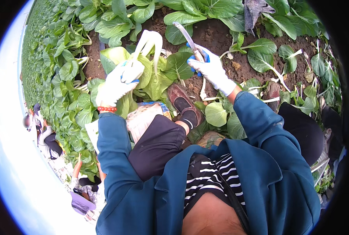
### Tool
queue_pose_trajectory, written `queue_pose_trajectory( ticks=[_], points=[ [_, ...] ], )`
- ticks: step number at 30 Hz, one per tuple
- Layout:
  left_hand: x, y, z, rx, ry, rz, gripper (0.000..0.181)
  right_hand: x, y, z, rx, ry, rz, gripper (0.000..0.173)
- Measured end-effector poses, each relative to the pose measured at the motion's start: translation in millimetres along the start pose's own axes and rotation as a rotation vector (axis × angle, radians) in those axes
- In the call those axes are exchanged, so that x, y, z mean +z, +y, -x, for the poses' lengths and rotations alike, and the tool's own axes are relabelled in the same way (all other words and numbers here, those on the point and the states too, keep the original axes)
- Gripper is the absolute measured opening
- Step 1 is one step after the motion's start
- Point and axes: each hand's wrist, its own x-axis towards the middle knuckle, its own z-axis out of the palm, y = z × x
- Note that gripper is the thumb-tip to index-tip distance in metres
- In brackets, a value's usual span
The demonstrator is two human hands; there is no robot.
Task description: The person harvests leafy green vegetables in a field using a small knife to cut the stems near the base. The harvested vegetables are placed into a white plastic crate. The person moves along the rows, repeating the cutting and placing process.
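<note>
My left hand [115, 83], in a white glove with blue fingertips, is closed around the base of a head of pale green leafy greens like bok choy [132, 71]. Its yellowish leaves spread to the right of the hand, and a white stalk [146, 42] bends over above it. To the right, my right hand [208, 66], gloved the same way, grips the handle of a narrow curved knife [186, 34]. The blade points up and left, apart from the held greens. Loose leaves with white stems lie on the soil near both hands.
Dense rows of leafy greens [74, 67] grow at the left, more [215, 7] at the top. A grey cloth [254, 13] lies at the upper right. Below my left hand is a white mesh bag or basket [142, 117], near my shoe [183, 101]. Other people [49, 139] are at the left edge.
</note>
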Motion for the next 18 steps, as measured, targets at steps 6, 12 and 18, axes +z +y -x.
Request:
queue_pose_trajectory(
  ticks=[6, 12, 18],
  points=[
    [-8.4, 93.1, 39.0, 0.24, 0.011, 0.273, 0.07, 5.8, -126.0, 49.7, -0.416, -0.171, -0.096, 0.083],
    [-7.0, 154.7, 60.3, 0.335, -0.129, 0.403, 0.082, 6.0, -182.9, 101.9, -0.579, -0.137, -0.004, 0.094],
    [-6.7, 181.8, 85.3, 0.452, -0.169, 0.411, 0.084, -34.4, -219.1, 158.4, -0.879, 0.056, 0.673, 0.089]
  ],
)
